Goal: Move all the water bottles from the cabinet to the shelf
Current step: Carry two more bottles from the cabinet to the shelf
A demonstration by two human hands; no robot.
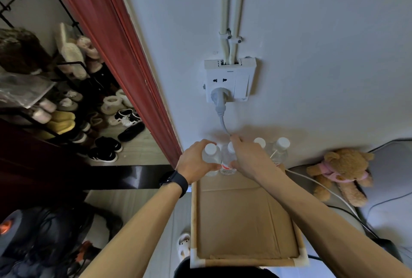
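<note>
Below the socket (pixel 229 79), at the wall end of the cardboard (pixel 240 215), the left hand (pixel 196 162) grips one bottle (pixel 211 155) and the right hand (pixel 249 159) a second bottle (pixel 227 164), with other bottles (pixel 282 146) just right of them; both are best kept upright, clear of the cable (pixel 223 124).

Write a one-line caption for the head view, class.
The left hand grips the first bottle, right hand the second bottle, beside two more bottles on a cardboard-lined top below a socket.

Arms outstretched, left hand (pixel 196 160) and right hand (pixel 248 158) curled, gripping
</note>
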